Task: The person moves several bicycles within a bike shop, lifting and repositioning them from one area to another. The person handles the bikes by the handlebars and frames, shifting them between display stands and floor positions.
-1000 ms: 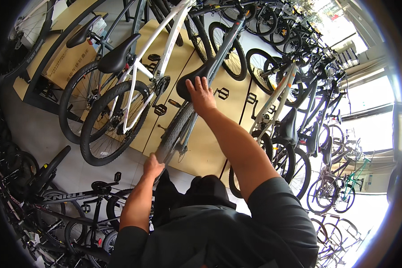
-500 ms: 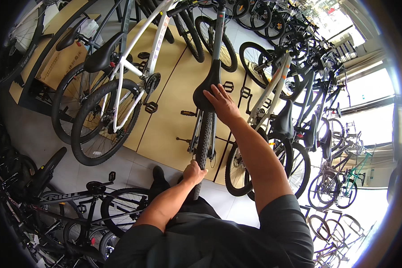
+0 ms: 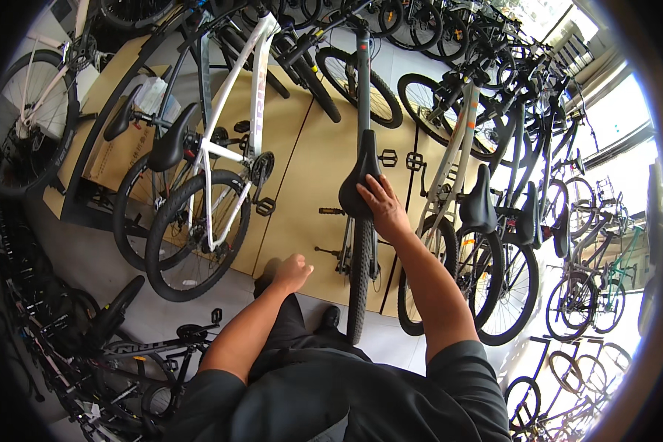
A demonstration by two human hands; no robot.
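My right hand (image 3: pixel 385 210) lies with fingers stretched out on the right side of a black bicycle saddle (image 3: pixel 356 190). The saddle belongs to a grey bicycle (image 3: pixel 364 88) that stands upright in front of me, pointing away. Its knobbly rear tyre (image 3: pixel 359 283) runs toward my feet. To the left of that tyre and apart from it, my left hand (image 3: pixel 293 273) hangs in the air, its fingers curled in a loose fist with nothing visible in them. One pedal (image 3: pixel 331 211) juts out left of the wheel, another pedal (image 3: pixel 388 158) to the right.
A white bicycle (image 3: pixel 256 110) stands on the tan platform (image 3: pixel 302 177) at left, near a cardboard box (image 3: pixel 118 158). Close on the right is a light grey bicycle (image 3: pixel 449 166), with several more beyond it. Dark bicycles (image 3: pixel 132 346) crowd the lower left, over grey floor tiles.
My left hand has let go of the rear tyre and moved left. My right hand stays on the saddle. The view has shifted, so the bicycles appear lower and mostly farther right.
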